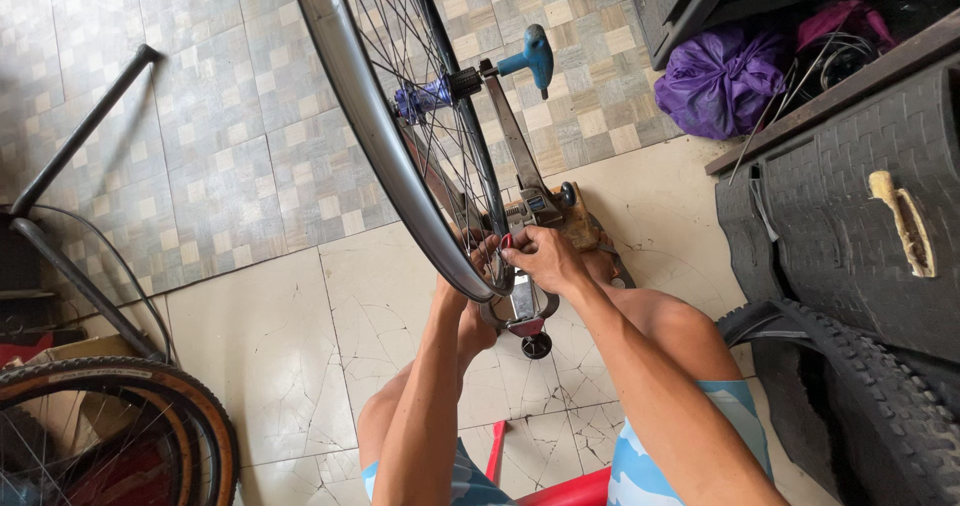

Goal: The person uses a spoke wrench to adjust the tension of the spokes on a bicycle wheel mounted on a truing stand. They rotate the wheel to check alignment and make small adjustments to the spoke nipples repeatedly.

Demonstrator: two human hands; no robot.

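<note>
Cracked cream floor tiles (pixel 270 346) (patterned ones at the top) lie under a wheel (pixel 400 136); right hand (pixel 540 256) pinches a red tool (pixel 507 240), left hand (pixel 470 311) is hidden behind the rim, so I cannot tell its grip.

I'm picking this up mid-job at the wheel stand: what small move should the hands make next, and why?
Probably a small turn of the red tool on the spoke it grips. The right hand pinches it at the rim, just above the stand, while the left hand steadies from below. Which way to turn cannot be told.
</note>
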